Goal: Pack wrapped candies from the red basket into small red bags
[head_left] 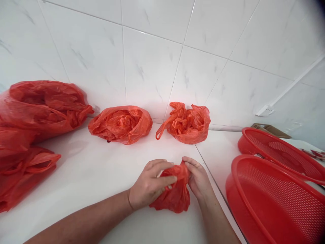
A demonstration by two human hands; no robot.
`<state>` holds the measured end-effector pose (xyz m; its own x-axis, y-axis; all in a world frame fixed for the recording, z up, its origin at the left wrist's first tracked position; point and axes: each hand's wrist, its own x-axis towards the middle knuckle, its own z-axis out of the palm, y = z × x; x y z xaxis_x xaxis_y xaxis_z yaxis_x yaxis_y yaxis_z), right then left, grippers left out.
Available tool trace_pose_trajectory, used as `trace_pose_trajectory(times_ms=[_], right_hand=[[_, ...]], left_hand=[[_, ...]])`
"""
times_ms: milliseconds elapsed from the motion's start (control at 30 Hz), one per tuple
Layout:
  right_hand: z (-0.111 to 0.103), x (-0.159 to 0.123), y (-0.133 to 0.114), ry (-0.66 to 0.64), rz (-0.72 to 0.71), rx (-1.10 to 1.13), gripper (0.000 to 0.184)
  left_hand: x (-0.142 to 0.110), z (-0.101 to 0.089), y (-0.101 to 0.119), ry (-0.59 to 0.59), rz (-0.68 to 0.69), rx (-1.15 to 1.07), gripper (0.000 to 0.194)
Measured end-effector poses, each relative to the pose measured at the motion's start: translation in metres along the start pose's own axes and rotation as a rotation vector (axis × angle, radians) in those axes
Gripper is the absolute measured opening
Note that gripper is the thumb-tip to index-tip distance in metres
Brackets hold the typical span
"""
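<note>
Okay, both hands work close together over the white bench [76,200]. The left hand [149,183] is curled over the gathered top of a small red plastic bag [175,200], and the right hand [198,178] pinches the same bunched part from the other side, its fingers [189,162] bent narrow around the film. The bag hangs crumpled between them, with its lower end appearing to touch the bench. This film is thin and slippery, so gripping the gathered folds with the hands close together looks steadier than catching a single loose layer.

Farther back, two loosely bunched red bags sit near the tiled wall [152,61]: a rounded bag [122,125] and a bag with a trailing handle [186,125]. Two larger red bags [43,108] and [22,169] are heaped at the left. On the right are a near red perforated basket [235,183] and a far red perforated basket [243,144], with a cardboard piece [269,130] behind them.
</note>
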<state>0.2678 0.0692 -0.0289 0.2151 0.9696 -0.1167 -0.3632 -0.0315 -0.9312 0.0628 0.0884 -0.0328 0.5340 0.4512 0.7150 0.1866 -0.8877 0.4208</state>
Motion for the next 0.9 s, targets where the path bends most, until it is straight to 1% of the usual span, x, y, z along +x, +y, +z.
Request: trace_pose_trajectory(times_ms=[67,133,200,267,367,433,467,567,633,667,733,800,867,900], right_hand=[[-0.008,0.006,0.003,0.114,-0.104,-0.263,0.029],[-0.019,0.013,0.005,0.243,-0.218,-0.501,0.031],[-0.029,0.02,0.007,0.351,-0.3,-0.617,0.028],[-0.034,0.026,0.009,0.404,-0.356,-0.675,0.025],[-0.033,0.032,0.012,0.404,-0.397,-0.75,0.024],[-0.031,0.034,0.013,0.372,-0.387,-0.766,0.024],[-0.031,0.034,0.013,0.355,-0.374,-0.763,0.028],[-0.039,0.034,0.013,0.324,-0.319,-0.738,0.049],[-0.052,0.039,0.014,0.328,-0.279,-0.742,0.05],[-0.058,0.042,0.016,0.305,-0.228,-0.784,0.048],[-0.07,0.05,0.02,0.279,-0.169,-0.889,0.048],[-0.078,0.057,0.025,0.262,-0.17,-0.926,0.047],[-0.086,0.064,0.032,0.265,-0.216,-0.96,0.044],[-0.091,0.068,0.036,0.281,-0.259,-0.985,0.042]], left_hand=[[-0.002,-0.004,0.01,-0.079,0.16,0.088,0.021],[-0.003,-0.007,0.023,-0.222,0.266,0.045,0.02],[-0.001,-0.008,0.033,-0.368,0.31,-0.053,0.023],[0.0,-0.006,0.039,-0.45,0.293,-0.112,0.027],[0.0,-0.002,0.039,-0.458,0.214,-0.098,0.028],[-0.001,0.0,0.037,-0.432,0.164,-0.058,0.024],[-0.001,0.0,0.037,-0.411,0.138,-0.044,0.025],[0.002,0.0,0.037,-0.328,0.044,-0.047,0.054],[0.007,0.001,0.037,-0.287,-0.011,0.001,0.064],[0.009,0.001,0.035,-0.287,-0.022,0.058,0.066],[0.01,0.002,0.031,-0.335,-0.018,0.165,0.068],[0.006,0.002,0.026,-0.437,0.01,0.212,0.063],[-0.002,0.0,0.023,-0.533,0.011,0.214,0.056],[-0.007,-0.002,0.022,-0.559,-0.004,0.214,0.053]])
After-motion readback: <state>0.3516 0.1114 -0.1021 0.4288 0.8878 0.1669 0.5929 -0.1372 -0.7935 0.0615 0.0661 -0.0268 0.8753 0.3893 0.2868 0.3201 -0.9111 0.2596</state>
